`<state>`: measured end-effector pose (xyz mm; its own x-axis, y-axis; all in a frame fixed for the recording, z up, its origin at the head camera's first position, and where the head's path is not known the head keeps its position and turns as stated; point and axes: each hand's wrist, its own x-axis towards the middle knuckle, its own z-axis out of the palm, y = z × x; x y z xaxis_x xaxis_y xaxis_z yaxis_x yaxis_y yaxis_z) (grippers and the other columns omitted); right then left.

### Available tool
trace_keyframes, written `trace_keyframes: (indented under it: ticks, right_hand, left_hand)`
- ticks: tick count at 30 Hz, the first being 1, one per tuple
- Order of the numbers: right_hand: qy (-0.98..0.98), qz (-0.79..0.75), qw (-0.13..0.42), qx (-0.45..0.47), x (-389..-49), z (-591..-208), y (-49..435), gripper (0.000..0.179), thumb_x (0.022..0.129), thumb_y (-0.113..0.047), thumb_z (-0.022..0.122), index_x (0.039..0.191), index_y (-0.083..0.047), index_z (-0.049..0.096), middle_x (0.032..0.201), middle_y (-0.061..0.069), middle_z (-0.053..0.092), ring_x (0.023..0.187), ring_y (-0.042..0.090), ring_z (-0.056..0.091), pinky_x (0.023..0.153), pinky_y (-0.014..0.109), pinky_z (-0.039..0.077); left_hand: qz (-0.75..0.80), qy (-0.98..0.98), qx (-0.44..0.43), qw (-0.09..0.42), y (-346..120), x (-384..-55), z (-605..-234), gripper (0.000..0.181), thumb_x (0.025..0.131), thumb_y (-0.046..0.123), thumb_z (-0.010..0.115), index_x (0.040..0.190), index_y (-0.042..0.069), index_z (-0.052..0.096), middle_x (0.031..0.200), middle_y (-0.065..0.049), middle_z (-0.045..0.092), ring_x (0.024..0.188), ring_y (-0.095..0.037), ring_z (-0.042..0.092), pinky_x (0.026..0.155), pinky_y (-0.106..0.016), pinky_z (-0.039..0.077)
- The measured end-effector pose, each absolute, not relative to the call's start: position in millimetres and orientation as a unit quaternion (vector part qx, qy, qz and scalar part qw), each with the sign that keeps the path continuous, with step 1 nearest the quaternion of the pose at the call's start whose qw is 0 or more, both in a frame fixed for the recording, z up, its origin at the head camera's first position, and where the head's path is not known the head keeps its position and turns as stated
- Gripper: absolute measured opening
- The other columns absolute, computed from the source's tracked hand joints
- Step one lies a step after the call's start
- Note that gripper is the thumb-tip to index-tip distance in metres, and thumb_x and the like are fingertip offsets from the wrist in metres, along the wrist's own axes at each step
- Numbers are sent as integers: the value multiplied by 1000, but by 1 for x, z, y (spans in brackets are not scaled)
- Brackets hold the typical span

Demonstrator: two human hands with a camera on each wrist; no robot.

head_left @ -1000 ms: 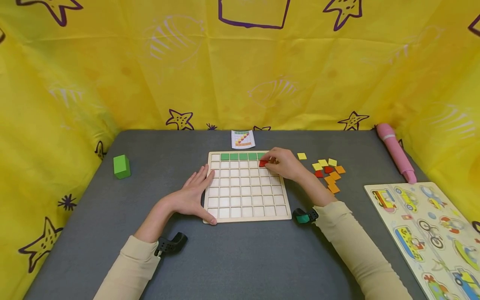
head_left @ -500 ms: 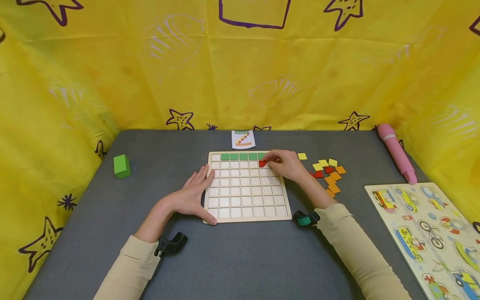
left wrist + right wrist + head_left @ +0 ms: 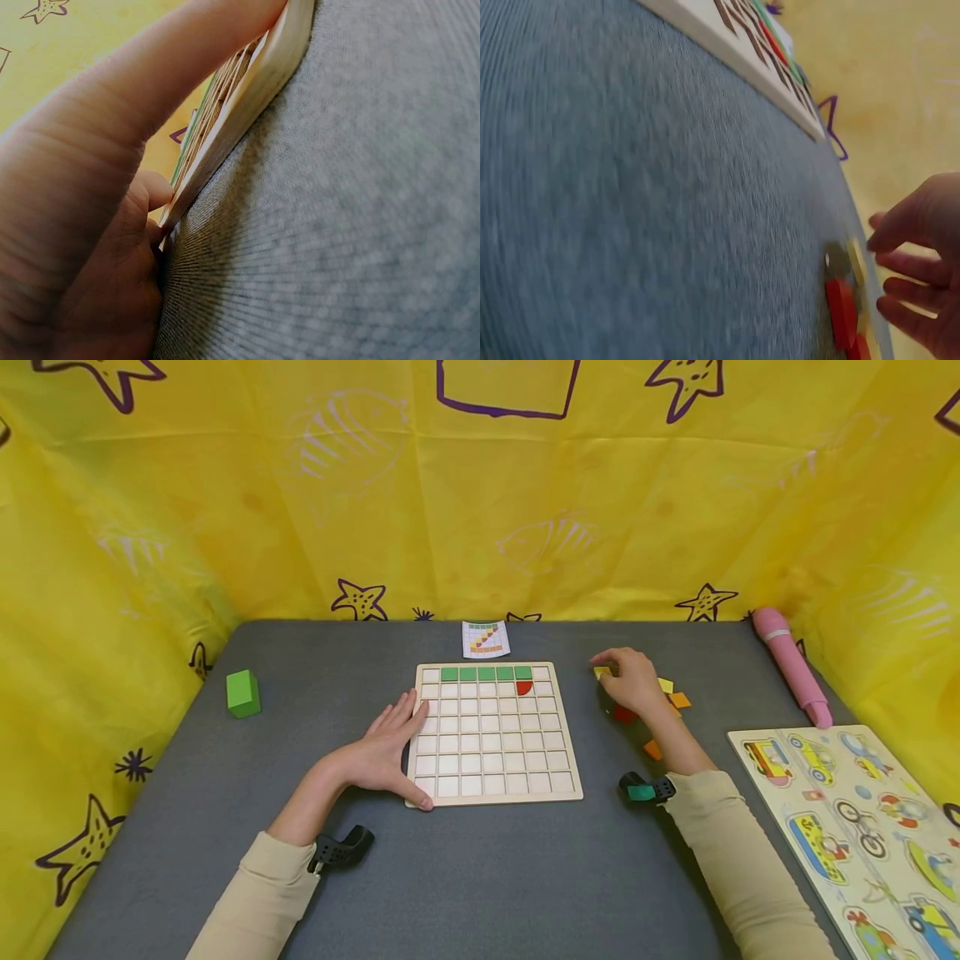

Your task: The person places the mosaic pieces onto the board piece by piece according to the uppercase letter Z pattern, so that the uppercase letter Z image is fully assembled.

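Note:
A pale wooden grid board (image 3: 491,743) lies mid-table, with a row of green square tiles (image 3: 486,673) along its top. Under the rightmost green one sits a red quarter-round tile (image 3: 524,688). My left hand (image 3: 382,756) rests with spread fingers at the board's left edge, its thumb on the near corner. To the right of the board, my right hand (image 3: 633,681) hovers over loose tiles, fingers loosely bent and holding nothing. Its fingertips are close to a yellow tile (image 3: 601,673). Red tiles (image 3: 841,311) show below that hand in the right wrist view.
Orange tiles (image 3: 679,700) lie beside the right hand, some hidden by it. Behind the board is a small pattern card (image 3: 486,640). A green block (image 3: 243,693) stands at left. At right are a pink microphone-like toy (image 3: 793,667) and a vehicle puzzle board (image 3: 832,793).
My right hand has let go of the red tile in its cell and moved right to the loose tiles. The left hand has stayed in place.

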<state>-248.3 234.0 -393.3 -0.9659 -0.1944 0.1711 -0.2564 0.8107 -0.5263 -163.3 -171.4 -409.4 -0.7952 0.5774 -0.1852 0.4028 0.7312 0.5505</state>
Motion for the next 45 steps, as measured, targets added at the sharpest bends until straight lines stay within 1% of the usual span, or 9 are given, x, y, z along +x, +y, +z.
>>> trace_keyframes:
  ticks: [4,14,21,24,27,31,35,39,45]
  right_hand:
    - [-958,264,19,107,-248,-394,244,35,85,0,55,119,5,64,122,29,59,119,48,47,104,59,30]
    - [-954,285,12,89,-245,-396,240,31,90,-10,67,117,5,63,112,25,64,103,39,58,93,51,42]
    - [-944,319,25,83,-244,-397,226,27,87,-18,74,106,0,68,99,18,68,89,31,60,80,42,46]
    - [-934,345,6,89,-242,-394,211,25,85,-22,76,100,-4,68,92,12,68,82,26,59,71,35,45]
    - [-927,359,-20,104,-241,-390,193,22,84,-23,77,95,-6,69,87,8,66,79,23,56,67,32,43]
    - [-919,360,-44,156,-240,-387,170,16,84,-19,77,91,-7,69,85,6,64,80,22,56,71,32,45]
    - [-910,347,-46,222,-242,-388,154,10,84,-13,76,88,-7,71,87,5,64,81,21,57,72,33,47]
    - [-901,332,-25,277,-244,-391,145,5,85,-9,75,87,-5,72,91,6,65,82,21,58,74,34,50]
    - [-885,333,7,324,-245,-395,142,5,87,-2,72,90,-3,75,101,9,70,94,24,63,82,37,53]
  left_hand:
    - [249,914,269,172,-172,-163,-410,147,56,71,82,156,3,-1,160,-16,-19,147,-28,-15,116,-48,-3]
    - [255,912,269,175,-171,-163,-408,146,56,70,82,156,4,-1,160,-15,-19,147,-28,-15,116,-48,-3]
    - [256,911,270,177,-171,-163,-409,146,56,70,82,156,4,-1,160,-16,-18,147,-28,-15,116,-49,-3]
    - [257,911,269,177,-171,-163,-410,145,56,69,82,156,3,-1,160,-16,-18,147,-28,-15,116,-49,-3]
    - [257,911,268,179,-171,-163,-410,145,56,68,83,156,4,-1,160,-16,-18,147,-27,-15,116,-48,-3]
    - [262,909,270,176,-171,-163,-409,144,57,66,84,155,2,0,160,-18,-17,147,-30,-15,116,-50,-3]
    - [266,909,272,172,-171,-163,-409,143,58,65,85,155,1,1,160,-20,-16,147,-31,-14,115,-51,-3]
    - [263,909,271,174,-171,-163,-409,143,58,65,84,155,1,0,160,-19,-17,147,-31,-14,115,-51,-3]
    - [261,910,271,176,-171,-163,-409,145,57,67,84,155,2,-1,159,-18,-18,147,-31,-15,116,-50,-3]
